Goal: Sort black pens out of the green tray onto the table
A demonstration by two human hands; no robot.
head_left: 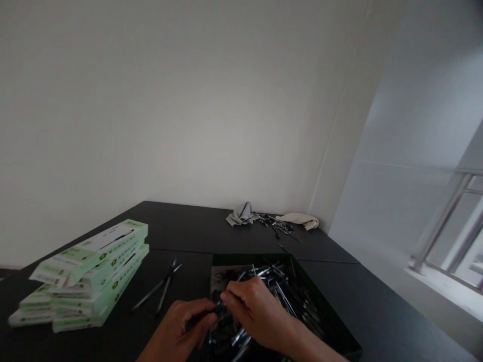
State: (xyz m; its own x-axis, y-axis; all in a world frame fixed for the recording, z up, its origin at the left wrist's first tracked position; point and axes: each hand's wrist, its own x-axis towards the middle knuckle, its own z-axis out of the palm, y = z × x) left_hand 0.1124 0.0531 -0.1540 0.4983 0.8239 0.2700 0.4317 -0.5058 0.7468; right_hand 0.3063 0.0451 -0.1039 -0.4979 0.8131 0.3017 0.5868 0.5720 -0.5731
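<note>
My left hand (184,324) and my right hand (258,311) meet over the near left side of a dark tray (324,314). Both are closed in a pinch, fingertips almost touching, around a small dark piece (218,306) that looks like part of a pen. The fingers cover most of it. Beneath and beside my hands, the tray holds a loose heap of black and clear pen parts (285,296). To the left of my left hand, two slim pens (164,291) lie crossed at one end on the black table (181,226).
At the left stands an uneven stack of white and green pen boxes (100,261). Towards the wall lie a grey cloth (242,214), a beige cloth (300,219) and a pile of dark pen parts (277,223). A metal railing (439,226) is at the right.
</note>
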